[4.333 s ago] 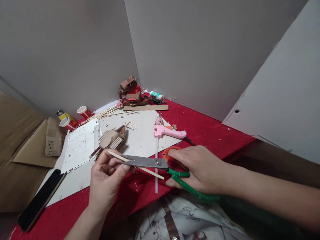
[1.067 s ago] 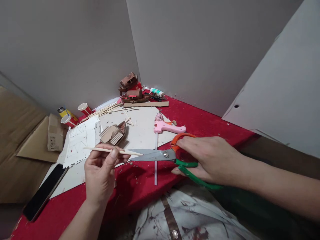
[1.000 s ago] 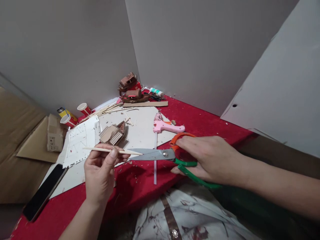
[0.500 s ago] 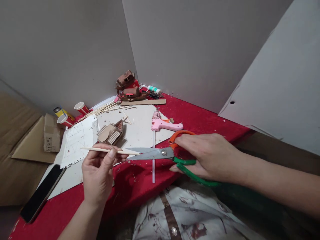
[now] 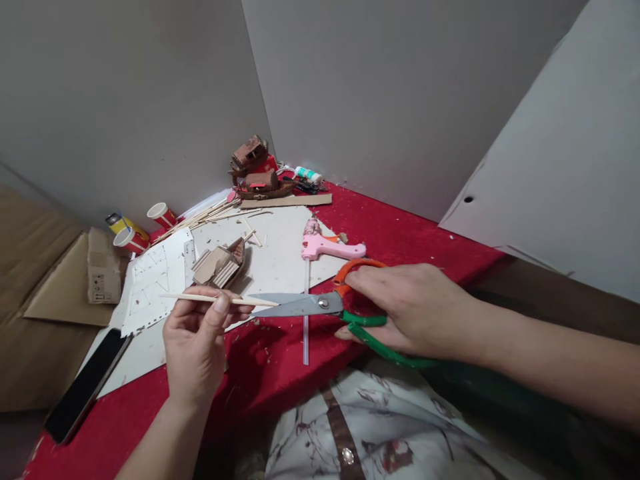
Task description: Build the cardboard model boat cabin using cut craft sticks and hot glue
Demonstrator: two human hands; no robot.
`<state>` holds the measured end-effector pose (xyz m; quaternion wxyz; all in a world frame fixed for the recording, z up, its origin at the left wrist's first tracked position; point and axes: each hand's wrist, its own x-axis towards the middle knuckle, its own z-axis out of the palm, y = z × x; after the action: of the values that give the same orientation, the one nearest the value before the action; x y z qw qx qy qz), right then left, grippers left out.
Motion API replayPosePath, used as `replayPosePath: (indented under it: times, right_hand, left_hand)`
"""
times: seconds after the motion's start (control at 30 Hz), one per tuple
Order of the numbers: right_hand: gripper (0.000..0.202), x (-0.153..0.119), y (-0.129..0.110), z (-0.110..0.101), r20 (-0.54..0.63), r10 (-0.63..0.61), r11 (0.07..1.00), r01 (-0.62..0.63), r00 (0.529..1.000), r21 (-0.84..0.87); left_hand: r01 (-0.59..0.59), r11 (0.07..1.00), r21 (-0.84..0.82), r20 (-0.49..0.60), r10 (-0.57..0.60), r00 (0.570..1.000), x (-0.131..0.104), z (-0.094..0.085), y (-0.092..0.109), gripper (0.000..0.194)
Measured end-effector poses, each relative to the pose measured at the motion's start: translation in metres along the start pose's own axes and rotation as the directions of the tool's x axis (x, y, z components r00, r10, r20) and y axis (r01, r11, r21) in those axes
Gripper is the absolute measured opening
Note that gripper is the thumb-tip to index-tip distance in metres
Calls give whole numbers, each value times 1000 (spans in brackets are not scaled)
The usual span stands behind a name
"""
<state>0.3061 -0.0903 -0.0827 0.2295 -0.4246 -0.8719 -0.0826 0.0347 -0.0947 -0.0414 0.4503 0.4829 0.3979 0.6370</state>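
My left hand [image 5: 197,340] pinches a thin pale wooden stick [image 5: 255,301] between thumb and fingers, its pointed end toward the right. Large scissors [image 5: 305,305] with orange and green handles are gripped in my right hand [image 5: 407,310]. Their blades are slightly parted, and the stick's tip lies between them. Just beyond my left hand a small cardboard-and-stick model boat [image 5: 220,263] rests on a pale board [image 5: 280,260]. A pink glue gun [image 5: 333,249] lies behind the scissors, a clear glue stick [image 5: 306,340] running from it toward me.
Two brown model boats [image 5: 260,183] stand at the back corner, near a bundle of thin sticks [image 5: 205,217]. Paper cups [image 5: 161,215], a drawing sheet [image 5: 155,280], a black phone [image 5: 87,387] and a cardboard box [image 5: 103,267] are at left. Grey panels [image 5: 375,100] wall the red-covered table [image 5: 400,230].
The scissors and my right hand have shifted slightly left, the blades closing a little around the stick's tip. My left hand stays nearly still.
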Motion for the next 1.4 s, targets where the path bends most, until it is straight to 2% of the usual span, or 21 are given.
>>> replayPosePath:
  times: [0.23, 0.5, 0.7, 1.07, 1.4]
  right_hand:
    - [50, -1, 0, 3, 12, 7, 1000, -7, 1000, -1]
    - [49, -3, 3, 11, -31, -14, 999, 16, 999, 48]
    - [51, 2, 4, 7, -37, -22, 997, 25, 999, 73]
    - [50, 5, 2, 4, 1, 8, 1000, -8, 1000, 10]
    - [51, 3, 3, 7, -22, -8, 1000, 8, 1000, 7]
  left_hand:
    - [18, 1000, 9, -9, -18, 1000, -2, 0, 0, 13]
    - [58, 998, 21, -22, -57, 998, -1, 2, -1, 16]
    - [92, 995, 38, -56, -90, 994, 0, 3, -2, 15]
    - [20, 999, 30, -38, -19, 999, -2, 1, -1, 13]
    - [-4, 999, 38, -59, 6, 998, -5, 4, 0, 12]
